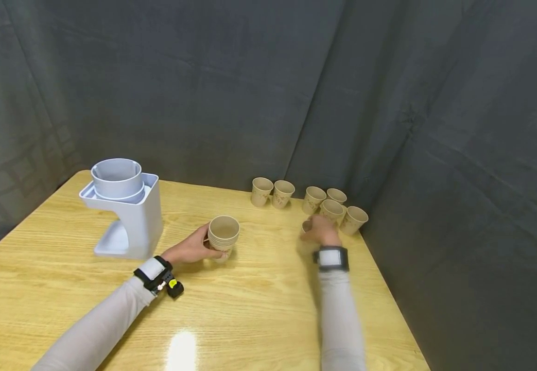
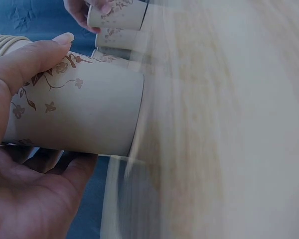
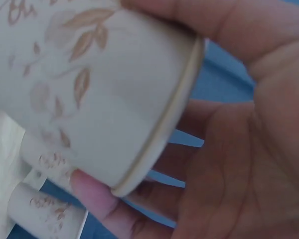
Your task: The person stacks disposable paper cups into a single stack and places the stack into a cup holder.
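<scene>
Grey cloth [image 1: 203, 103] backs the wooden surface [image 1: 249, 309] and white plastic stand [image 1: 145, 226]. Left hand [image 1: 193, 247] grips stacked beige paper cups [image 1: 223, 241], right hand [image 1: 324, 232] pinches one cup [image 3: 109, 99], more cups [image 1: 354, 220] crowding it.

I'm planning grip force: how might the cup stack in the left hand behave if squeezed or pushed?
The cup stack is probably light for its size, being hollow and thin-walled. It may tip if pushed high, since it narrows downward. The nested rims likely make its top stiffer.
</scene>
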Tool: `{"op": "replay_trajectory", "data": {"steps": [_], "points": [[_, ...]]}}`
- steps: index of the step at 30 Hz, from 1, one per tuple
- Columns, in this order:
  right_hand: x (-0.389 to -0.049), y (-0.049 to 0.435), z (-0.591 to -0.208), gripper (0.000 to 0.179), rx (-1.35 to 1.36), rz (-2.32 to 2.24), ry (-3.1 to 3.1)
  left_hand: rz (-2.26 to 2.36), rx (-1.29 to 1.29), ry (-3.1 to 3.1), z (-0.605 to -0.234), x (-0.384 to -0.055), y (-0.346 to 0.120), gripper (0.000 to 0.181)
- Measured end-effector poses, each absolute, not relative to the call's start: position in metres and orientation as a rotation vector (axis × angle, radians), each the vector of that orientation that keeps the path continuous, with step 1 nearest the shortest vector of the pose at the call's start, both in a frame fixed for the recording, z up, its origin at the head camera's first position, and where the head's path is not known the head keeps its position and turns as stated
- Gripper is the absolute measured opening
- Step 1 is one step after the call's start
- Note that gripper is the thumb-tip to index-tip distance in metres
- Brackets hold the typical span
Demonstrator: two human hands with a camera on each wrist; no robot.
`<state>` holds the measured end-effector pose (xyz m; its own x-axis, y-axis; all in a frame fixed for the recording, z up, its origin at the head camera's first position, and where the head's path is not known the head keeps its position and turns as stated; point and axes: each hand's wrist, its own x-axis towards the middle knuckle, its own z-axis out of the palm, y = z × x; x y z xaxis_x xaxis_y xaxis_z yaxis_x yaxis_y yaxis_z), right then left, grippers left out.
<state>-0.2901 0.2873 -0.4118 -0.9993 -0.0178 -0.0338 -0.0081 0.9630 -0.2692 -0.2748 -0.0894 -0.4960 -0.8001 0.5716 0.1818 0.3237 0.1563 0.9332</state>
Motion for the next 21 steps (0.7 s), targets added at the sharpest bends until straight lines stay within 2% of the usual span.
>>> {"op": "replay_trajectory", "data": {"steps": [4, 8, 14, 21], "points": [[-0.285, 0.271, -0.408, 0.041, 0.019, -0.484, 3.035, 1.695, 0.860, 2.214, -0.495, -0.274, -0.089, 0.087], [-0.282, 0.256, -0.405, 0.042, 0.029, -0.461, 3.045, 1.685, 0.861, 2.223, -0.495, -0.274, -0.089, 0.087], [-0.278, 0.235, -0.398, 0.060, -0.090, -0.375, 3.135, 1.686, 0.866, 2.222, -0.496, -0.274, -0.089, 0.086], [-0.271, 0.209, -0.391, 0.083, -0.248, -0.632, 3.197, 1.705, 0.855, 2.197, -0.498, -0.275, -0.089, 0.087]]}}
